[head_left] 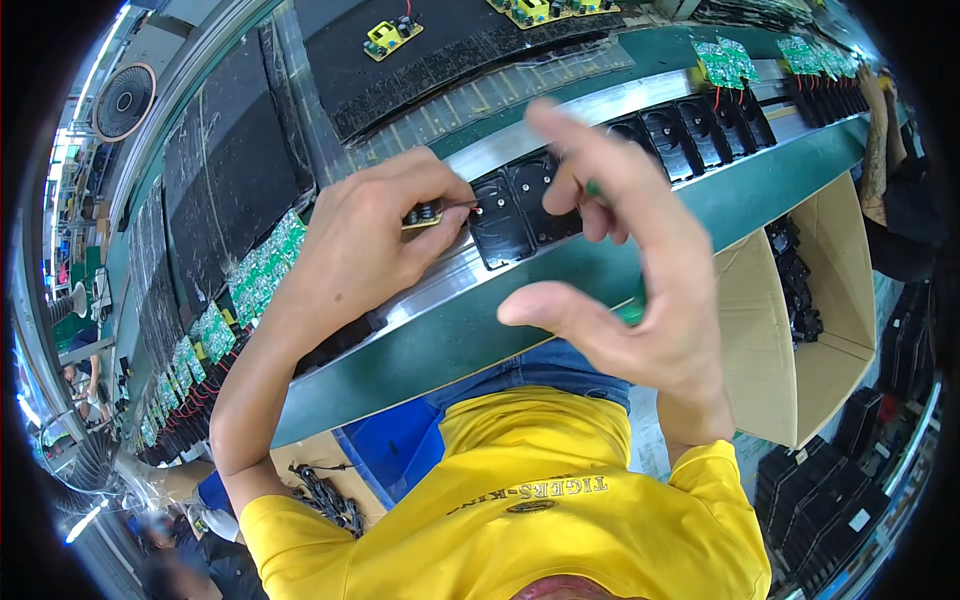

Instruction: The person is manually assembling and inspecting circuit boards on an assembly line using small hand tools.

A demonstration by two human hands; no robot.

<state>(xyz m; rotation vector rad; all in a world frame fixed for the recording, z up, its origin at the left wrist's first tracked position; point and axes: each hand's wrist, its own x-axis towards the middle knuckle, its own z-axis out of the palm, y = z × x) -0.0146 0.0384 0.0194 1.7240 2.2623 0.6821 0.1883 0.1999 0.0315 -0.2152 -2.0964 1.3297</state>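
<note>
My left hand is closed, with thumb and fingers pinched round a small circuit board, mostly hidden by the hand; dark round parts and a yellowish edge show. The fingertips reach the left side of a black plastic case lying in the metal rail. A small pale and reddish bit, perhaps a wire end, shows at the fingertips. Raised above the rail, my right hand is blurred. Its thumb and index finger are spread, while the other fingers curl by a green thing I cannot make out.
More black cases line the rail to the right. Green circuit boards with red wires stand at left, others at far right. Yellow-topped boards lie on a black mat. A cardboard box holds black parts; a co-worker's arm is beyond.
</note>
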